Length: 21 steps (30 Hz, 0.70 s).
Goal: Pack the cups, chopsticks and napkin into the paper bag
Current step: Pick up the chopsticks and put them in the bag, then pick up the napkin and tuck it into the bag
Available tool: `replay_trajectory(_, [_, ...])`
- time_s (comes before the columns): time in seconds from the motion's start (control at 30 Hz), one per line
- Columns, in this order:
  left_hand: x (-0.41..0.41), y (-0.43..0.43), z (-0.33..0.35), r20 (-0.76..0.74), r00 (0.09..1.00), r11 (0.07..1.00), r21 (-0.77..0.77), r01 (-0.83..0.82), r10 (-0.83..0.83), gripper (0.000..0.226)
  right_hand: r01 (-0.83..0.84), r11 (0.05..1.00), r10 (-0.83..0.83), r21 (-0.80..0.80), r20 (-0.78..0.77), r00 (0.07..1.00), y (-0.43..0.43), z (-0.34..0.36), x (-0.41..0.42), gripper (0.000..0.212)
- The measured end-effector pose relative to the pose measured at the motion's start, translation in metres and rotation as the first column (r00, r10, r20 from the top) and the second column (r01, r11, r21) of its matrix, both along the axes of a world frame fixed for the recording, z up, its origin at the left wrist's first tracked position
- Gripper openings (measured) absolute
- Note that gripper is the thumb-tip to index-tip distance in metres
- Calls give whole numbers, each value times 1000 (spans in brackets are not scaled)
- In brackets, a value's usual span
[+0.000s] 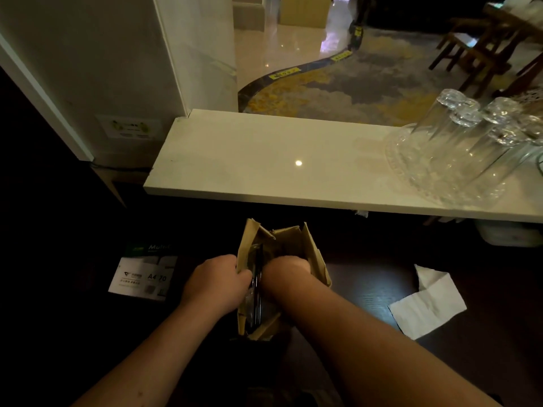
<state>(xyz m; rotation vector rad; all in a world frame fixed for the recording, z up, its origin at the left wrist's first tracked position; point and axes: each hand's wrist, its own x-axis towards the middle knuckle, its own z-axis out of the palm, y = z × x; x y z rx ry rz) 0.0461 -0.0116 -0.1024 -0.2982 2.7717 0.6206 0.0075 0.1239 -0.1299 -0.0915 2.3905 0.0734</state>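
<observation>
our left hand (216, 282) pinches the near-left rim of the brown paper bag (316, 257), fingers closed on the paper. our right hand (286, 267) is sunk inside the bag past the wrist; we cannot tell its grip. dark chopsticks (258, 284) stand in the bag. white napkin (429, 301) lies well right. clear glasses (452, 148) sit on the white counter (264, 160). paper ream (144, 274) reads "a4 70".

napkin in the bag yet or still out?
Out. The white napkin lies loosely folded on the dark surface right of the paper bag, untouched. The right hand reaches into the bag; the left hand holds its rim.
</observation>
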Motion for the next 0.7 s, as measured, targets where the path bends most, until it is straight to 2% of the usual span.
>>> replay_trajectory(0.13, [-1,11,4,-37,999,1000,-5,7,-7,30,-92,986,86,142,44,995,12,11,5,10])
replay_trajectory(0.2, [-3,15,6,-36,999,1000,3,23,-23,29,-151,983,149,105,22,989,15,15,9,19])
replay_trajectory(0.3, [-2,15,8,-19,999,999,-5,38,-38,31,-120,981,96,-154,-155,983,13,32,12,6])
replay_trajectory(0.4, [-2,9,8,-5,1000,1000,-19,25,-25,35,-129,893,-38,-431,-356,934,17,56,17,3])
replay_trajectory(0.47, [-2,8,8,23,999,999,-27,37,-36,36,-166,828,-171,-535,-523,835,30,65,26,13])
replay_trajectory(0.53, [-1,12,8,52,998,999,-11,43,-42,32,-164,813,-296,-559,-639,710,60,59,33,18])
replay_trajectory(0.57, [0,12,11,62,997,999,-8,35,-35,30,-135,820,-341,-556,-664,665,77,51,34,18])
replay_trajectory(0.63, [1,27,5,86,995,998,-18,57,-55,27,26,855,-420,-517,-662,620,138,19,38,16])
replay_trajectory(0.7, [2,23,8,98,994,999,-14,42,-41,28,234,875,-463,-424,-591,661,187,-16,39,21])
